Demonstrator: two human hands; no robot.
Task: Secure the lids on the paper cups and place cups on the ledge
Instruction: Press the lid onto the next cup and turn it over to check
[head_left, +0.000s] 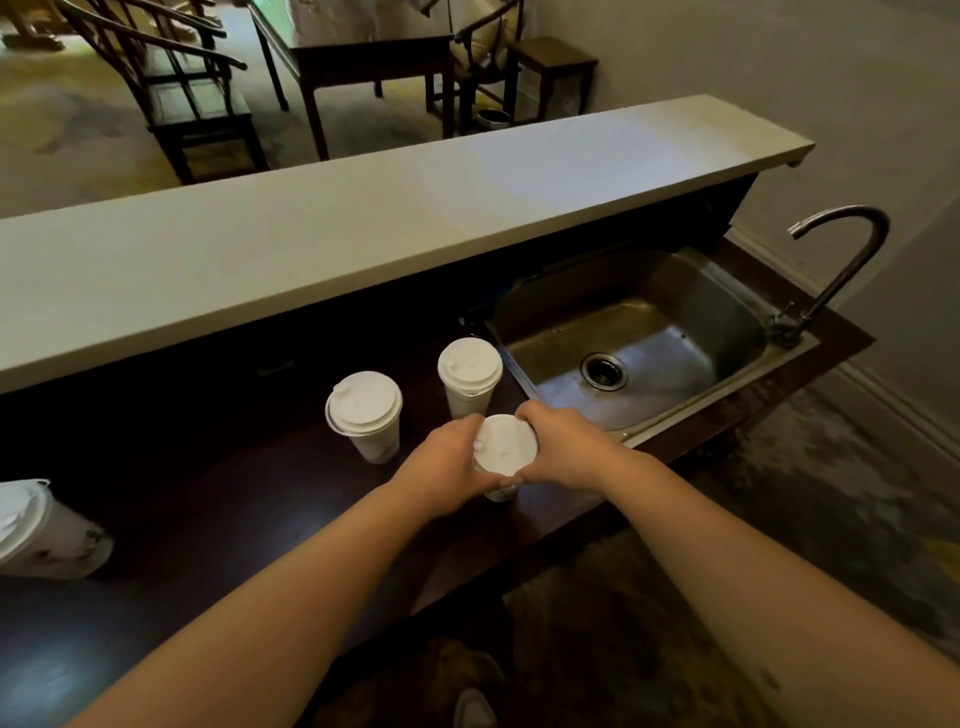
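Both hands, left hand (447, 457) and right hand (563, 447), are closed around the cup's lid (506, 444), seemingly being pressed; lifting to the ledge (363, 218) at twelve o'clock is required next.

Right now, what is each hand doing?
Left hand: closed on the lidded paper cup, left side.
Right hand: closed on the same cup, right side.

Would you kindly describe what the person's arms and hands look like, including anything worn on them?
Both forearms are bare up to the frame edge, with no sleeves visible. The left hand and right hand wear no gloves, and no watch, rings or bracelets show.
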